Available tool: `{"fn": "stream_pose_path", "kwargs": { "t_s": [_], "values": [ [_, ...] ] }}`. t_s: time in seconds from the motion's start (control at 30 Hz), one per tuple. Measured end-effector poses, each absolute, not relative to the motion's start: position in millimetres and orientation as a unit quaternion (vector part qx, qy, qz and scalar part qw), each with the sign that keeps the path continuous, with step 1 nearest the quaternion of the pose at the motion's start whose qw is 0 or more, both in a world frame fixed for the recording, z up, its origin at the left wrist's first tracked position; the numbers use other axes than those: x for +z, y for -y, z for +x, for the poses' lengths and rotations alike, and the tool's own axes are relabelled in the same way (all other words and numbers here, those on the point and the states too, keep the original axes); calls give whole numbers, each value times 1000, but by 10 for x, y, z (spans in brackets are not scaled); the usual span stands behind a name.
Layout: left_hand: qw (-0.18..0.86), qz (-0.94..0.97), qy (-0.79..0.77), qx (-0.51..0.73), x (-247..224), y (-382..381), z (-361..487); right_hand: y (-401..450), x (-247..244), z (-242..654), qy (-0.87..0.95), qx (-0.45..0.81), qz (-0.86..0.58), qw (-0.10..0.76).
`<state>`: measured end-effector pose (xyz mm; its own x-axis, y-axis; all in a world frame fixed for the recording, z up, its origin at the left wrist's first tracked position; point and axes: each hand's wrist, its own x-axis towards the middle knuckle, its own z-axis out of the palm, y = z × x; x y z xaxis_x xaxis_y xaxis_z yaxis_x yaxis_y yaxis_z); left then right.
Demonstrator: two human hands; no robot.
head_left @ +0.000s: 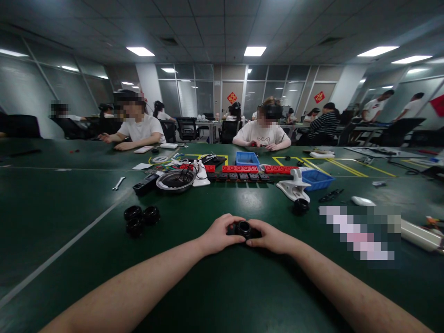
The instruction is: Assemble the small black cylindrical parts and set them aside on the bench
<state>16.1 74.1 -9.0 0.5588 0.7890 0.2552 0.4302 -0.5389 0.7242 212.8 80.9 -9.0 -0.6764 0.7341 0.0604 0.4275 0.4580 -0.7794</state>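
Observation:
My left hand (222, 235) and my right hand (269, 237) meet at the middle of the green table, closed from both sides around a black ring-shaped part (244, 227). Its round opening faces up toward me; the fingers hide its lower sides. Off to the left stand three similar black parts, grouped close together: a left one (132, 212), a right one (151, 214) and a near one (134, 227). Another black round part (300, 206) sits to the right, in front of a white clip-shaped stand (294, 186).
Across the table lie red socket strips (239, 169), two blue bins (247, 158), a round metal dish (175, 181) with cables, and a wrench (119, 183). At the right is a pale cylinder (421, 235). Two people sit opposite; others work behind.

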Motion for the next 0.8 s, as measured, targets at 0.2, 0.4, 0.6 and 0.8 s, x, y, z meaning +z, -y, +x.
{"fn": "stream_pose_path", "kwargs": {
  "t_s": [0.2,0.4,0.6,0.8],
  "values": [
    [305,825,-372,297,-79,-724,165,-819,-140,2116,810,403,-371,207],
    [300,804,-406,316,-68,-662,235,-773,-159,2036,811,306,-456,204],
    [283,747,-474,370,-165,-602,340,-638,-112,1855,810,75,-561,154],
    [301,775,-432,349,-125,-612,294,-671,-123,1945,846,119,-483,191]
  ]
}}
